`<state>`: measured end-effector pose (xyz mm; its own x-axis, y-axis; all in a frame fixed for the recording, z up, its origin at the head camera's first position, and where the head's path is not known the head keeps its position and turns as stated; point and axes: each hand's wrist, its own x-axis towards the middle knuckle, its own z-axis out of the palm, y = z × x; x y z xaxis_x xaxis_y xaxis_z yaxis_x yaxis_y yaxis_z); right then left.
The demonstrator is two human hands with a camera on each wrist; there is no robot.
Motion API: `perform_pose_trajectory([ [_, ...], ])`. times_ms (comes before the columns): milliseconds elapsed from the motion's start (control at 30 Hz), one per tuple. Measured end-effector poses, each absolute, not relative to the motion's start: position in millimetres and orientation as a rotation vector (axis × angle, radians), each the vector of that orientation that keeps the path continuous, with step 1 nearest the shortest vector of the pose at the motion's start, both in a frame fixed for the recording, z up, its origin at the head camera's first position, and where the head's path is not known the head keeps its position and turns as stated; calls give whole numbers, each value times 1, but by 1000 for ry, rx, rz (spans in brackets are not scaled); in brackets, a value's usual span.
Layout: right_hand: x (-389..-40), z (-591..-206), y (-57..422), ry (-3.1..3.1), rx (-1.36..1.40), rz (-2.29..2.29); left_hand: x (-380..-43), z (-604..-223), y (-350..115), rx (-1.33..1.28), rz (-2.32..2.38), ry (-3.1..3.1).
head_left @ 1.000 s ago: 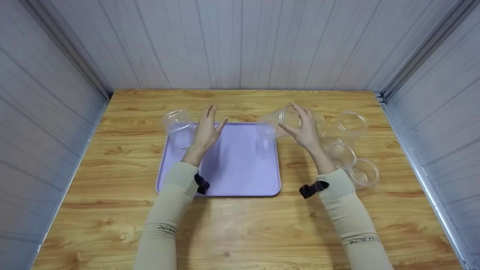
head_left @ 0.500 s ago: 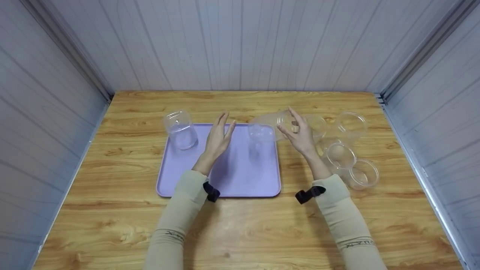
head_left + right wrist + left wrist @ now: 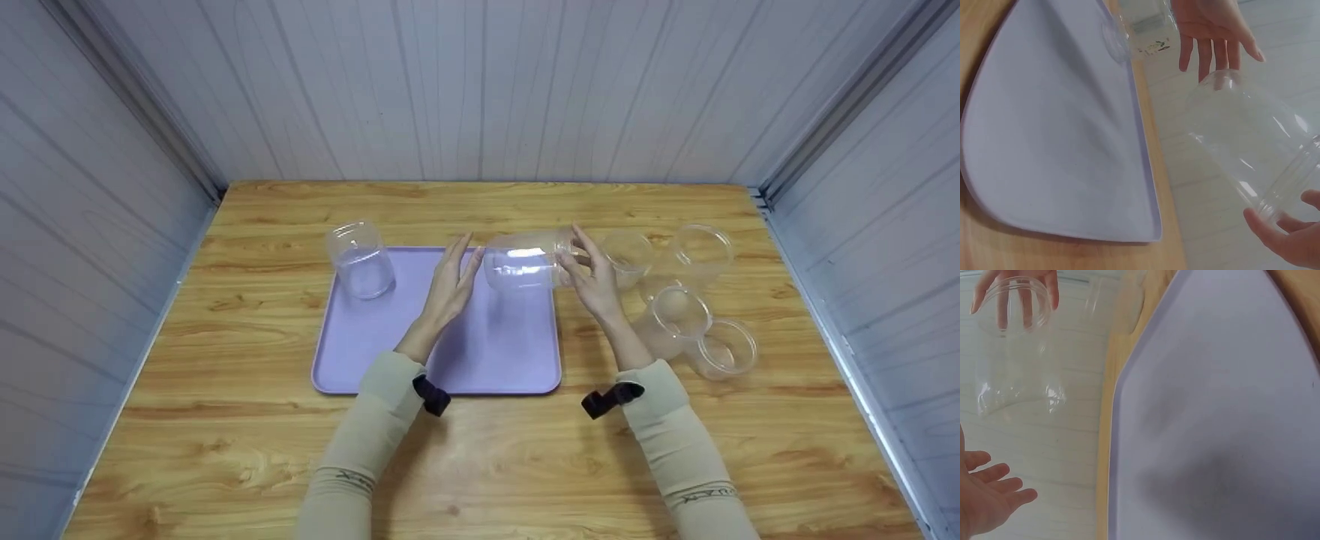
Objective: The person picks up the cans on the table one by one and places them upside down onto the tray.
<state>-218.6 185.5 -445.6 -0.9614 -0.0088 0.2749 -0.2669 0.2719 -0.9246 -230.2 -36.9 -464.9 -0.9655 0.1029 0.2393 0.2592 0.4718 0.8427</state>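
A clear plastic jar (image 3: 525, 262) lies sideways in the air over the right part of the lilac tray (image 3: 480, 360). My right hand (image 3: 596, 281) grips it near the mouth, thumb and fingers on either side of the rim. At the other end my left hand (image 3: 450, 289) is spread with straight fingers, its fingertips close to the jar's base in the right wrist view. Another clear jar (image 3: 364, 262) stands on the tray's back left corner; small printed marks show on a jar (image 3: 1148, 28) there in the right wrist view.
Several more clear jars (image 3: 682, 311) stand grouped on the wooden table (image 3: 480, 465) to the right of the tray, beside my right forearm. Pale panelled walls (image 3: 480, 90) close off the back and both sides.
The held jar has swung from slanting to nearly level and come left over the tray. My left hand has moved right, from beside the standing jar to the held jar's base.
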Motion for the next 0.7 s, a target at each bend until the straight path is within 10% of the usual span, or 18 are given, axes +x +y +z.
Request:
perform_pose_trajectory([
  [700,-205,-456,172,-2143,180,2217,-214,-471,-35,-424,-2115,-2425],
])
